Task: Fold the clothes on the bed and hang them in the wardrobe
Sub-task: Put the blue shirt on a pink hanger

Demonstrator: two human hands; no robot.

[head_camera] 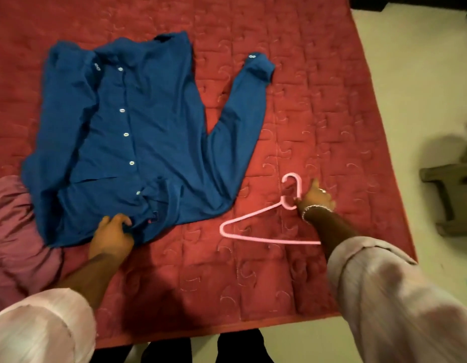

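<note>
A blue shirt (127, 142) lies buttoned and face up on the bed (318, 100), which is covered by a red quilted spread. Its collar end is nearest the person, its hem farthest away. One sleeve is folded along the shirt's body on the left; the other stretches out across the spread to the right of the shirt. The left hand (112, 235) rests on the shirt's collar area, its fingers curled into the cloth and gripping it. To the right of the shirt, apart from it, a pink hanger (256, 221) lies flat on the spread. The right hand (314, 199) pinches the hanger at the base of its hook, fingers closed narrowly around the neck. A pink-purple garment (15, 231) lies bunched just left of the shirt, touching its edge. Both forearms wear rolled light pink sleeves (379, 289).
</note>
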